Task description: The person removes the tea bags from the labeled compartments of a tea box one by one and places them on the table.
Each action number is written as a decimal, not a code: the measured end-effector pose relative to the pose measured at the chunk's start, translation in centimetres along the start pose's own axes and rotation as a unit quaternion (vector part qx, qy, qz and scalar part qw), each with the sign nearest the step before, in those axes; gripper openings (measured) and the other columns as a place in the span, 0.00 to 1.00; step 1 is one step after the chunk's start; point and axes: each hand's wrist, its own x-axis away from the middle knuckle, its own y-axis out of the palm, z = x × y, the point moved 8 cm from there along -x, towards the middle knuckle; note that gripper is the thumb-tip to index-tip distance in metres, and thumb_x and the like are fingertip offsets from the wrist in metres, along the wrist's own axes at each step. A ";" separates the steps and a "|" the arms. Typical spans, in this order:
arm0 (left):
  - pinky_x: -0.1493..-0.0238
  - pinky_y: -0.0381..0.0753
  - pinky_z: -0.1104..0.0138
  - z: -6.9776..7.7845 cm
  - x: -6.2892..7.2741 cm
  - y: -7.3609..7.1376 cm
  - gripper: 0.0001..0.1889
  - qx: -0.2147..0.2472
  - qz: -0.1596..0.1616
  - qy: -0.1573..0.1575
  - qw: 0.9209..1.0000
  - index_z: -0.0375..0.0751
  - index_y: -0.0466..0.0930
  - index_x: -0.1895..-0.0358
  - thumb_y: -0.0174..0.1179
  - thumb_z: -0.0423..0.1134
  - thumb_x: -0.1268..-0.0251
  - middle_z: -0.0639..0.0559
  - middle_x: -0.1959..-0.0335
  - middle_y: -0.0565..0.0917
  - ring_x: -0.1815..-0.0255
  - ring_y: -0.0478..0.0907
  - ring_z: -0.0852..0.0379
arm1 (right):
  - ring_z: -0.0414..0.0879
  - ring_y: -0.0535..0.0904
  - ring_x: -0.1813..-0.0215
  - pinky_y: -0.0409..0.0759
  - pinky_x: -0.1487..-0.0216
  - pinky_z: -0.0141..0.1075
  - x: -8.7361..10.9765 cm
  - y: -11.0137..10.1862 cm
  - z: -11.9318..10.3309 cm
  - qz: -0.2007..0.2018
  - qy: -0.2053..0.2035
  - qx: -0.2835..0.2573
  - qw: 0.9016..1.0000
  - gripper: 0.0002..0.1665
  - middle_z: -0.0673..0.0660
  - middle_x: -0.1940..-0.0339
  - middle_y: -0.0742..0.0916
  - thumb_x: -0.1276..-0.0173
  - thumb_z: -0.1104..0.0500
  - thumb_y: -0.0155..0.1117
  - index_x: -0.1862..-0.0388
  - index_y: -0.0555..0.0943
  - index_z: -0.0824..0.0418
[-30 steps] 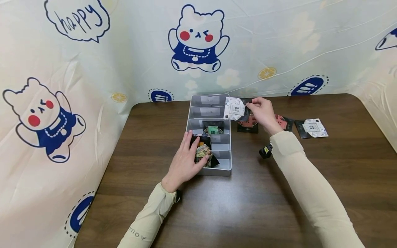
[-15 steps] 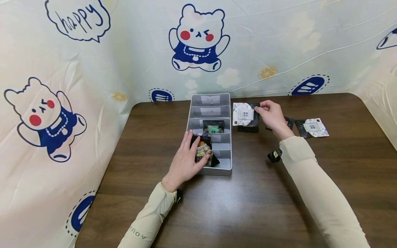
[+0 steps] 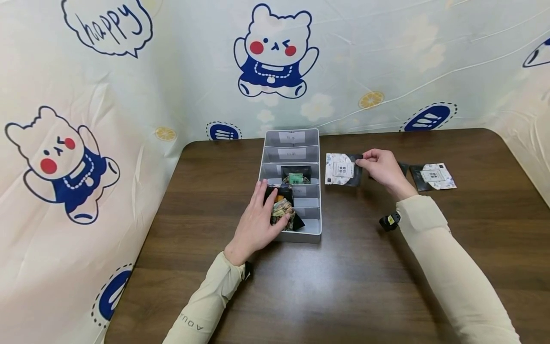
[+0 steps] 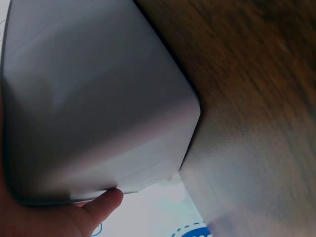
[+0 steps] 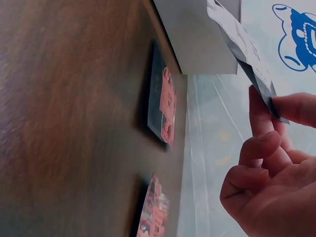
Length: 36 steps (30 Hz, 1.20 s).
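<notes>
My right hand (image 3: 384,169) pinches a black-and-white sachet (image 3: 339,168) by its dark edge, between thumb and fingers. In the right wrist view the sachet (image 5: 247,52) is held above the table, near the grey divided organizer box (image 3: 319,210). My left hand (image 3: 253,223) rests on the box's near left side with its fingers spread and fairly straight. Partly under that hand lie a patterned sachet (image 3: 281,210) and a black one with orange. A black sachet with a green label (image 3: 295,177) sits in the middle compartment.
Two red-and-black sachets lie on the table right of the box: a nearer red sachet (image 5: 153,212) and another red sachet (image 5: 167,106). Farther right lies another black-and-white sachet (image 3: 433,177). The two far compartments carry paper labels (image 3: 292,137). A printed cloth (image 3: 339,71) hangs behind the table.
My right hand has drawn the black-and-white sachet from over the box's right edge rightward and toward me, covering the red sachet in the head view. My left hand has stayed in place.
</notes>
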 end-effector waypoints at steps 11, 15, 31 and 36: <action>0.26 0.57 0.51 0.0 -0.1 0.0 0.39 -0.001 -0.004 -0.002 1.000 0.38 0.63 0.28 0.50 0.61 0.34 0.39 0.21 0.48 0.19 0.41 0.46 | 0.44 0.70 0.67 0.68 0.65 0.34 0.7 0.5 1.2 -0.051 0.013 0.035 0.998 0.18 0.49 0.74 0.81 0.30 0.54 0.59 0.53 0.76 0.69; 0.26 0.57 0.51 0.1 0.0 0.0 0.38 -0.001 -0.003 -0.002 1.000 0.37 0.63 0.28 0.50 0.61 0.34 0.38 0.21 0.48 0.20 0.41 0.45 | 0.46 0.70 0.64 0.67 0.62 0.36 0.9 0.8 1.5 -0.068 0.004 0.061 0.996 0.19 0.59 0.68 0.84 0.31 0.55 0.61 0.53 0.77 0.71; 0.27 0.58 0.50 0.2 0.0 -0.2 0.38 0.004 0.006 0.002 1.000 0.37 0.64 0.29 0.53 0.60 0.35 0.37 0.22 0.50 0.20 0.42 0.45 | 0.46 0.69 0.72 0.66 0.69 0.35 1.6 2.2 3.4 -0.140 0.000 0.067 0.988 0.13 0.53 0.79 0.76 0.31 0.57 0.59 0.59 0.79 0.69; 0.26 0.57 0.51 0.2 0.0 -0.1 0.38 0.005 0.003 0.000 1.000 0.37 0.63 0.29 0.52 0.60 0.35 0.38 0.22 0.49 0.20 0.42 0.45 | 0.46 0.70 0.72 0.67 0.70 0.34 1.7 2.3 3.5 -0.141 -0.006 0.077 0.987 0.13 0.57 0.77 0.78 0.31 0.58 0.60 0.60 0.79 0.69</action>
